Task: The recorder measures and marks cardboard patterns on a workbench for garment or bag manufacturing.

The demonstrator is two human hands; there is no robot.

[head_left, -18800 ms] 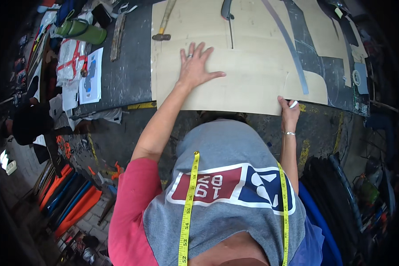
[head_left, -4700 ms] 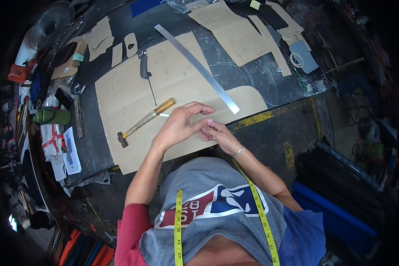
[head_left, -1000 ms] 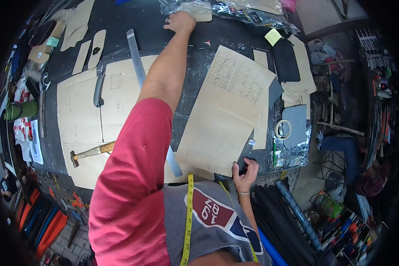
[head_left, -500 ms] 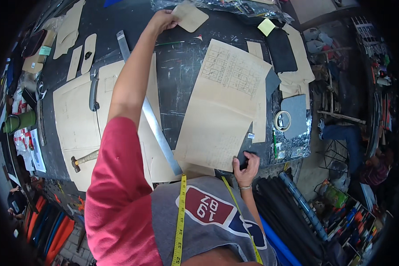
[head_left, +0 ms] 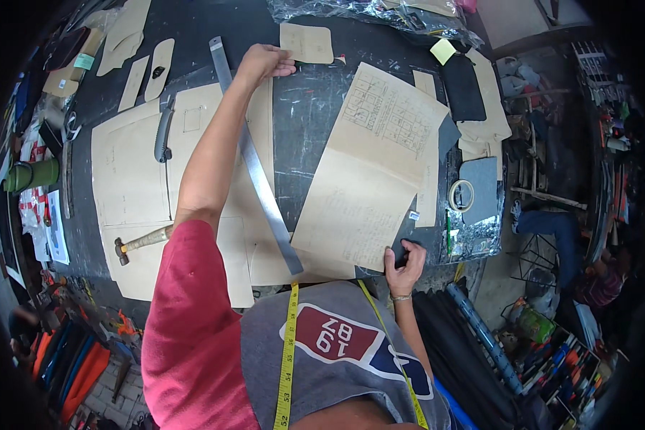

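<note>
our left hand (head_left: pixel 264 63) pinches a small tan card piece (head_left: pixel 306 43) at the dark counter's (head_left: pixel 308 122) far edge, below a clear plastic bag (head_left: pixel 369 14). our right hand (head_left: pixel 405 259) grips the near edge beside a big paper pattern (head_left: pixel 369 165). a yellow sticky note (head_left: pixel 443 51) lies nearby.

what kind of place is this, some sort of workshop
Most likely a pattern-cutting or leather and tailoring workshop. Tan card pattern pieces cover a dark worktable, beside a long metal ruler and a hammer, and a yellow measuring tape hangs round the person's neck.
</note>
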